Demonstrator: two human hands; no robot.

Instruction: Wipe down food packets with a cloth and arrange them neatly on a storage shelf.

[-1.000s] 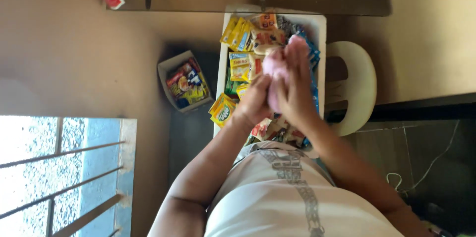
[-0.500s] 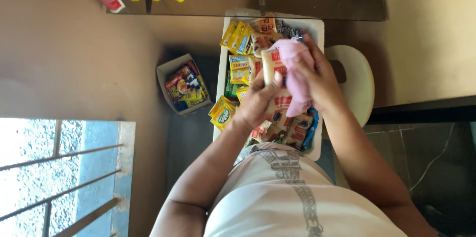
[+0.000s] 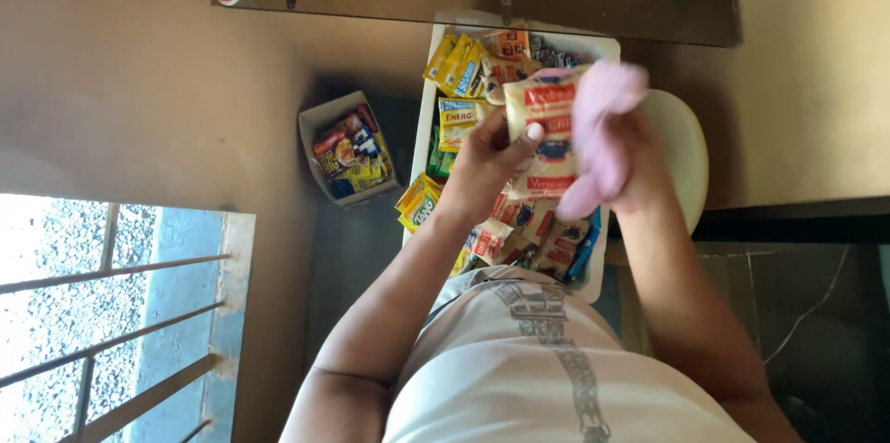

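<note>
— How much open room is being left around the hands?

— Little. The white tray of snack packets is being hemmed in at the upper centre of the frame: a brown wall is running along the left, a dark shelf edge is crossing the top, and a pale round seat is touching the tray's right side. A small cardboard box is sitting just left of the tray, apart from it. Window bars are filling the lower left.

— And the hands?

— Both forearms are being raised from the bottom centre. A cream and red packet is being gripped above the tray by the left hand, thumb across its face. A pink cloth is being clutched by the right hand and pressed against the packet's right edge.
</note>
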